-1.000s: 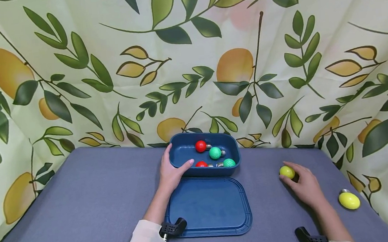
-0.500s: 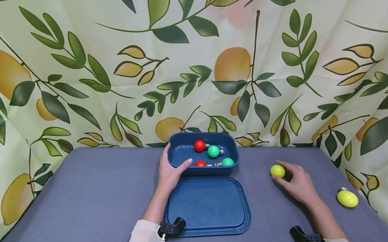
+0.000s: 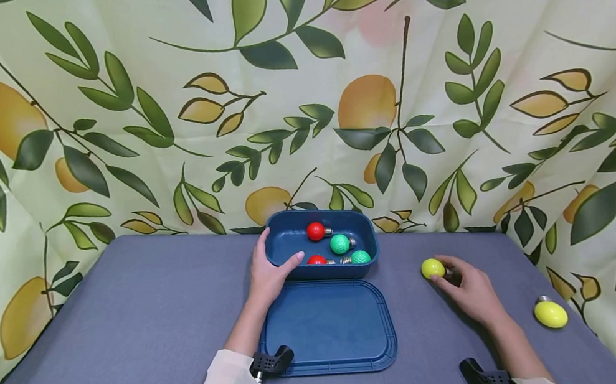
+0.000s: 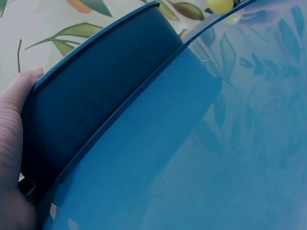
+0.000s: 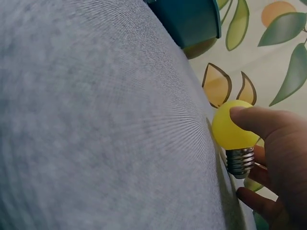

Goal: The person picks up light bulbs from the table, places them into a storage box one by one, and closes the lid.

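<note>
A yellow light bulb (image 3: 432, 268) is in my right hand (image 3: 472, 290), right of the blue box. In the right wrist view the thumb presses on the yellow globe (image 5: 232, 125), and the metal screw base (image 5: 240, 162) points toward the fingers. My left hand (image 3: 267, 276) grips the left end of the blue box (image 3: 324, 271), thumb over the front rim and fingers along the left side. Inside the box lie red bulbs (image 3: 315, 231) and green bulbs (image 3: 340, 244) on their sides; the front wall partly hides the nearer ones.
Flat in front of the box is a blue lid (image 3: 328, 327). Another yellow bulb (image 3: 551, 314) lies near the right edge of the grey-covered table (image 3: 131, 335). A leaf-and-fruit patterned cloth (image 3: 286, 94) hangs behind and along the sides.
My right hand has moved left toward the box with the yellow bulb, which has turned so its screw base shows on the right. My left hand stays at the box.
</note>
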`<state>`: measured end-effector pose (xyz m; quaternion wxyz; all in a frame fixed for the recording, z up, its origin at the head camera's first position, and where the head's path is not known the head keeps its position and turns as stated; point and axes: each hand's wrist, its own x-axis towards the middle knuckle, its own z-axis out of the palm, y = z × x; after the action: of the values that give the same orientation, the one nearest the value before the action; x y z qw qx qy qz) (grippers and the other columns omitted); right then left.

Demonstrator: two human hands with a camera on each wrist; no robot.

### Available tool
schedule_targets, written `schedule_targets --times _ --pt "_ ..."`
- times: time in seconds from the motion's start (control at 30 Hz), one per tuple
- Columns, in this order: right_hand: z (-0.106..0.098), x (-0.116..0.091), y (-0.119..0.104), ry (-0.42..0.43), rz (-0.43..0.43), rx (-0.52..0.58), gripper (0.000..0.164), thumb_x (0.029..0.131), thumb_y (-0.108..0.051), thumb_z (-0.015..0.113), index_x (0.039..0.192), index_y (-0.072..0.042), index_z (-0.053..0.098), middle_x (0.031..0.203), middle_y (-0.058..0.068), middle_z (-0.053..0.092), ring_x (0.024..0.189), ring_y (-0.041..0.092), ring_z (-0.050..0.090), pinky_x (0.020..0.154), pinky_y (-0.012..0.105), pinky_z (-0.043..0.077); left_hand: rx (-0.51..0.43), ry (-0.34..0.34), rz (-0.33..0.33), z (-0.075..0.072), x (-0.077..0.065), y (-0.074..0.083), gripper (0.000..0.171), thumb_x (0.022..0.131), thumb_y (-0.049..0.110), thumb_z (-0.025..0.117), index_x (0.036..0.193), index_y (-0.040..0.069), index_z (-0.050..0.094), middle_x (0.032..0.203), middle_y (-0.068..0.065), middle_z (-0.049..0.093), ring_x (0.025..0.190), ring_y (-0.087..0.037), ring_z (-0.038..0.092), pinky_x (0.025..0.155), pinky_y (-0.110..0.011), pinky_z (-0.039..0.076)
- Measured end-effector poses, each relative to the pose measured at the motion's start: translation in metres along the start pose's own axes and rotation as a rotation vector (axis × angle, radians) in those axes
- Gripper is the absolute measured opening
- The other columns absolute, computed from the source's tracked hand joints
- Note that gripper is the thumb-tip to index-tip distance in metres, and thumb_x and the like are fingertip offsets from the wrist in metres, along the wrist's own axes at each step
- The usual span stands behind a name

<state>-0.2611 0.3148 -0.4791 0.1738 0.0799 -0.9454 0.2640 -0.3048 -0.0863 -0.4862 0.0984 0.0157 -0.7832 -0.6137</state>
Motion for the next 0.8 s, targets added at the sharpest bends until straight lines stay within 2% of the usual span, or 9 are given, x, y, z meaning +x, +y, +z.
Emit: schedule_targets --times 0.2,0.33,0.57,0.8 --pt "0.001 0.001 -0.005 -0.033 0.034 0.016 0.042 0.091 -0.026 0.076 0.124 -0.003 0.064 0.117 0.021 0.072 0.104 0.036 0.07 0.087 0.053 0.054 0.001 0.003 0.008 0.0 0.0 0.0 0.092 0.086 0.037 0.078 0.16 0.022 0.026 0.166 -0.012 0.026 0.15 -0.037 0.028 0.12 -0.066 0.026" --pt "0.005 0.002 -0.006 -0.032 0.015 0.012 0.042 0.089 -0.024 0.078 0.124 -0.004 0.064 0.114 0.019 0.074 0.1 0.032 0.071 0.084 0.047 0.055 -0.004 0.001 0.007 0.0 0.0 0.0 0.091 0.086 0.036 0.078 0.16 0.021 0.026 0.166 -0.012 0.025 0.15 -0.037 0.028 0.12 -0.066 0.027" --pt "0.016 0.002 -0.012 -0.021 -0.052 0.001 0.044 0.084 -0.02 0.082 0.125 -0.008 0.069 0.103 0.008 0.071 0.086 0.015 0.058 0.072 0.03 0.047 -0.01 0.006 0.011 -0.001 0.0 -0.001 0.093 0.085 0.038 0.079 0.16 0.021 0.026 0.165 -0.012 0.027 0.15 -0.037 0.029 0.12 -0.065 0.027" --pt "0.017 0.0 -0.021 -0.033 -0.03 0.044 0.044 0.084 -0.022 0.083 0.124 -0.01 0.07 0.108 0.008 0.071 0.088 0.017 0.063 0.074 0.028 0.052 -0.005 0.003 0.014 0.0 0.0 -0.001 0.092 0.086 0.036 0.079 0.16 0.021 0.026 0.166 -0.012 0.026 0.15 -0.037 0.029 0.12 -0.065 0.027"
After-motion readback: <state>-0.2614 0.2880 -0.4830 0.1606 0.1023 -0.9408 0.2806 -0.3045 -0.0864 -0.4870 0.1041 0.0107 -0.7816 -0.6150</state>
